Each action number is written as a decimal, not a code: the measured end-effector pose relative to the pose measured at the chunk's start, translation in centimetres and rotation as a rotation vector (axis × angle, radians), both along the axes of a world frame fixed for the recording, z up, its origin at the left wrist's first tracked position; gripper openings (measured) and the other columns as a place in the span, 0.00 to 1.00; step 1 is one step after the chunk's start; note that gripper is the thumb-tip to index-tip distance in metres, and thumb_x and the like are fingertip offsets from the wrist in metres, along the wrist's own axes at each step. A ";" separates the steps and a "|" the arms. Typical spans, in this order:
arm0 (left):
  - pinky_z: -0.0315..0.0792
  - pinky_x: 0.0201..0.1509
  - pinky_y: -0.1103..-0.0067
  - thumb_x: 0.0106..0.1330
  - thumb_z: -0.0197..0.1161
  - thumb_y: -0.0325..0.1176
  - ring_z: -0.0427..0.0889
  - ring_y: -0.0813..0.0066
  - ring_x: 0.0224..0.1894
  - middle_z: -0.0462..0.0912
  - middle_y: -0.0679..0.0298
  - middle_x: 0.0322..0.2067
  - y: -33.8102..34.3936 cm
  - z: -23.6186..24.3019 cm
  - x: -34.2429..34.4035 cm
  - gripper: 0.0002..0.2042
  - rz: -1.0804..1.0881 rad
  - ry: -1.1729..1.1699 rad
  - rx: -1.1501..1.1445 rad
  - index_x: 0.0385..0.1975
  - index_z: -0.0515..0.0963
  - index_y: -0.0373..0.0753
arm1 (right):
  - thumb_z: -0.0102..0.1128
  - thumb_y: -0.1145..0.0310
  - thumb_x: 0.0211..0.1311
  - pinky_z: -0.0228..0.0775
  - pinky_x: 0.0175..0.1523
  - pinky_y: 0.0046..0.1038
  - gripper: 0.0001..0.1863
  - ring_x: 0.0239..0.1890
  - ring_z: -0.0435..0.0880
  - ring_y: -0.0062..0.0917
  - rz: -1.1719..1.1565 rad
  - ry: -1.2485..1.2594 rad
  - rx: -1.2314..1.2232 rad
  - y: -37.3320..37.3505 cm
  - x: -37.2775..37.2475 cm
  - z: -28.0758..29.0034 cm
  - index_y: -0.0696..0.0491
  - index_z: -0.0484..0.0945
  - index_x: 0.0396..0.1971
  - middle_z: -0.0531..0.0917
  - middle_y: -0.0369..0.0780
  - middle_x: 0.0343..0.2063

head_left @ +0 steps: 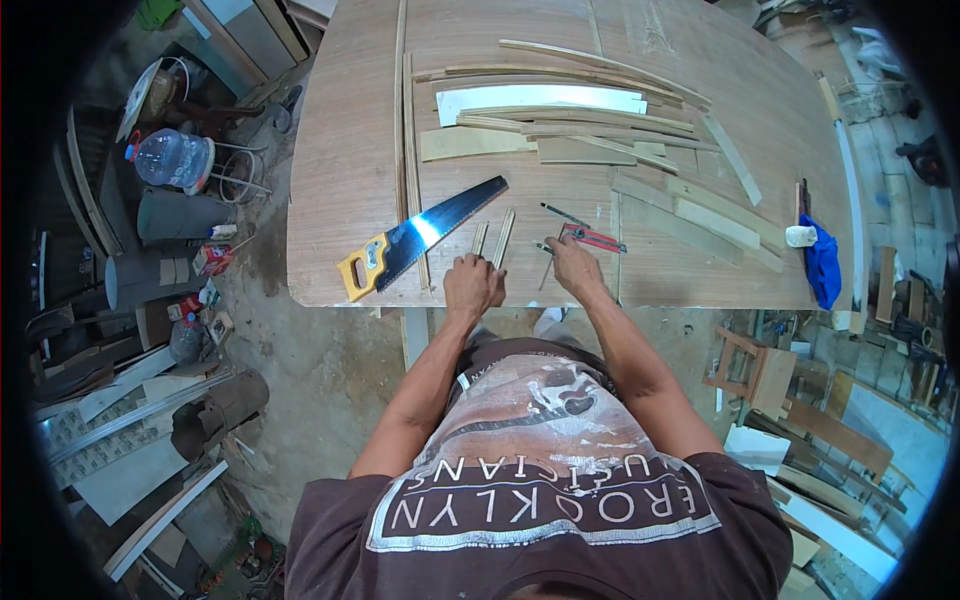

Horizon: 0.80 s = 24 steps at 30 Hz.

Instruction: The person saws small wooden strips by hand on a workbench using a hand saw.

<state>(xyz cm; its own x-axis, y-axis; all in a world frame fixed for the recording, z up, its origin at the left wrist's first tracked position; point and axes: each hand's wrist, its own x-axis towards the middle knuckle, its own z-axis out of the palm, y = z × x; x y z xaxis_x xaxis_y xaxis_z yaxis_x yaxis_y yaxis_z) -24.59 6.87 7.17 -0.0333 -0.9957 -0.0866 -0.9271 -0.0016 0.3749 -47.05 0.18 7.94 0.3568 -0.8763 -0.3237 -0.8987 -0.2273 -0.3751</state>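
At the front edge of the wooden table (345,220), my left hand (472,286) is closed round the near ends of two short wood strips (504,236). The strips lie side by side and point away from me. My right hand (577,270) grips a red square (600,239) whose thin blade slants toward the table edge. A short dark tip shows beside its fingers; I cannot tell what it is. Just beyond lies a dark pencil-like stick (565,215). Left of my left hand rests a handsaw (432,226) with a yellow handle.
Thin boards and strips (590,130) are piled across the table's middle, with more pieces (715,212) to the right. A long strip (410,170) runs along the left. A mallet (800,236) and blue cloth (821,262) sit at the right edge. Left stands a water bottle (172,158).
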 end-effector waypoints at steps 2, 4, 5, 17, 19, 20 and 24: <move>0.77 0.37 0.63 0.59 0.64 0.41 0.80 0.58 0.39 0.80 0.57 0.34 0.1 -0.2 -0.9 0.11 0.006 -0.024 0.030 0.32 0.83 0.40 | 0.49 0.75 0.60 0.78 0.45 0.45 0.20 0.43 0.83 0.47 -0.061 0.005 -0.021 0.5 -0.2 1.0 0.49 0.75 0.53 0.78 0.48 0.45; 0.77 0.38 0.64 0.59 0.64 0.40 0.81 0.57 0.40 0.80 0.57 0.34 -0.1 -0.4 -1.2 0.11 0.058 -0.022 0.070 0.32 0.82 0.38 | 0.53 0.73 0.60 0.78 0.46 0.44 0.22 0.42 0.83 0.46 -0.120 -0.099 -0.089 1.0 -0.4 2.0 0.48 0.73 0.56 0.79 0.49 0.45; 0.77 0.38 0.64 0.59 0.64 0.40 0.81 0.57 0.40 0.80 0.57 0.34 -0.1 -0.4 -1.3 0.11 0.055 -0.015 0.068 0.32 0.82 0.38 | 0.53 0.73 0.60 0.78 0.46 0.44 0.22 0.42 0.83 0.46 -0.122 -0.092 -0.091 1.1 -0.6 1.5 0.48 0.73 0.56 0.79 0.49 0.45; 0.78 0.31 0.83 0.58 0.70 0.24 0.80 0.83 0.31 0.82 0.65 0.29 -0.8 1.2 0.8 0.12 0.323 1.250 0.100 0.41 0.79 0.32 | 0.64 0.68 0.59 0.76 0.44 0.34 0.23 0.35 0.86 0.38 -0.080 -0.612 -0.103 1.1 3.7 2.7 0.55 0.77 0.55 0.85 0.50 0.39; 0.81 0.34 0.84 0.59 0.69 0.21 0.81 0.83 0.29 0.82 0.66 0.30 -1.0 2.2 0.9 0.13 0.445 1.432 0.096 0.44 0.79 0.31 | 0.65 0.67 0.59 0.76 0.36 0.31 0.20 0.25 0.85 0.31 -0.109 -0.510 0.049 1.2 3.6 3.3 0.57 0.79 0.51 0.86 0.48 0.34; 0.83 0.37 0.83 0.60 0.68 0.21 0.82 0.82 0.29 0.83 0.65 0.31 -1.0 2.3 1.4 0.15 0.442 1.400 0.149 0.47 0.79 0.32 | 0.65 0.67 0.59 0.76 0.36 0.31 0.20 0.25 0.85 0.31 -0.104 -0.510 0.045 1.4 3.6 3.4 0.57 0.79 0.51 0.86 0.48 0.34; 0.81 0.34 0.84 0.59 0.68 0.21 0.83 0.81 0.30 0.84 0.64 0.32 -1.2 3.2 1.4 0.15 0.483 1.563 0.170 0.47 0.79 0.32 | 0.66 0.65 0.58 0.76 0.36 0.33 0.19 0.28 0.84 0.35 -0.147 -0.530 0.020 1.7 4.0 5.5 0.57 0.81 0.48 0.86 0.48 0.32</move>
<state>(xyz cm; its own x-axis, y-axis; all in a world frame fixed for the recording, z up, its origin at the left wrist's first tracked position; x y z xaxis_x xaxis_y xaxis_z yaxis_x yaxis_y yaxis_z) -23.15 5.65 10.35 0.1034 -0.9224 -0.3722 0.4253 -0.2973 0.8548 -43.10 1.87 13.41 0.3503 -0.9245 -0.1501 -0.6068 -0.1020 -0.7883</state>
